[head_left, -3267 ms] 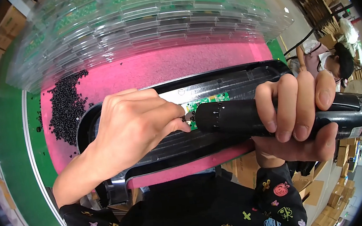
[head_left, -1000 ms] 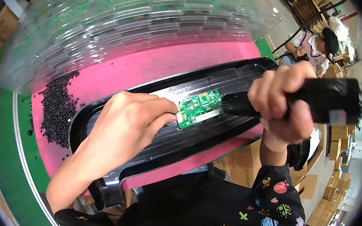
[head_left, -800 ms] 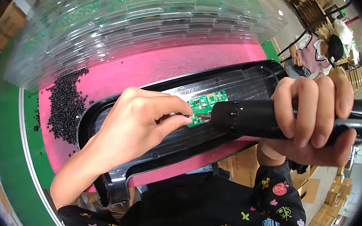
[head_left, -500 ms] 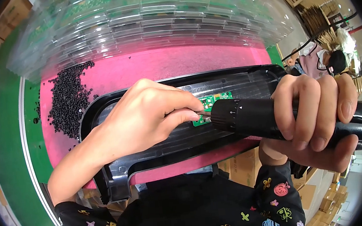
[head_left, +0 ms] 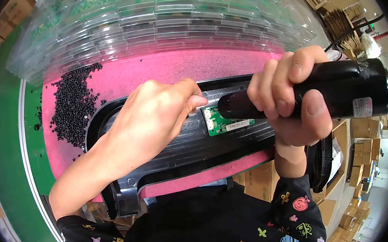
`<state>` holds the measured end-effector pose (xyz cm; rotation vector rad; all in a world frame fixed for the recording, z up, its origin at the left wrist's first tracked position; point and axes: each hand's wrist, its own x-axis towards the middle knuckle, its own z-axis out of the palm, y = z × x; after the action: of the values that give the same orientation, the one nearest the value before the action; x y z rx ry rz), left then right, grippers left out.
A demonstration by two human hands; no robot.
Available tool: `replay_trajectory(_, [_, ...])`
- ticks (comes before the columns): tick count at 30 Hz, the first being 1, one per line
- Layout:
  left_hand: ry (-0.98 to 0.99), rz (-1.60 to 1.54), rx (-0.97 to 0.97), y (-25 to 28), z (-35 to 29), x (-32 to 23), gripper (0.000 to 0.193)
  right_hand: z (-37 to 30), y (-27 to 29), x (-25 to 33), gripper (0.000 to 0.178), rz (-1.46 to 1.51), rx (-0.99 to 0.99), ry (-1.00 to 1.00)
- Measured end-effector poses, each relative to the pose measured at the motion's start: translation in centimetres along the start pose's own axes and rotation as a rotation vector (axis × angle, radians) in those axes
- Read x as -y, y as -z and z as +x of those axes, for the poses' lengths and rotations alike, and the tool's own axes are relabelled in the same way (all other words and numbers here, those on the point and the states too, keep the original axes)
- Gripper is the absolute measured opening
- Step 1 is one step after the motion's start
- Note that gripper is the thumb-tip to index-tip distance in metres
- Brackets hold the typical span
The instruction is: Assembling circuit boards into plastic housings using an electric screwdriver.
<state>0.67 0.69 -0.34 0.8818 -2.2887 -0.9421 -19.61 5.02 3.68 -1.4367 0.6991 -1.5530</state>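
While right hand (head_left: 290,97) grips screwdriver (head_left: 336,91), board (head_left: 224,122) lies exposed.

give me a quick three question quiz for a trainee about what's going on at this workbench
1. True or false: the right hand grips the black power screwdriver.
2. What lies heaped on the pink mat at the far left? A) black screws B) white washers C) green boards
3. Fill in: the left hand rests its fingertips beside the small ____ circuit board set in the black plastic housing.

Key: 1 true; 2 A, the pile of black screws; 3 green.
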Motion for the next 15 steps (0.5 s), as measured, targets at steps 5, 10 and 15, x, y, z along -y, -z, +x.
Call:
replay_trajectory(5, [0.078, 0.086, 0.026, 0.0, 0.0, -0.7, 0.013, 0.6, -0.1, -0.9, 0.031, 0.020, 0.057, 0.005])
replay_trajectory(10, [0.077, 0.127, -0.009, -0.4, -0.2, -0.7, 0.017, 1.2, -0.4, -0.9, 0.031, -0.056, 0.089, -0.006])
replay_trajectory(15, [0.025, 0.094, 0.014, -0.3, -0.3, -0.2, 0.019, 1.7, -0.5, -1.0, 0.031, -0.128, 0.116, -0.034])
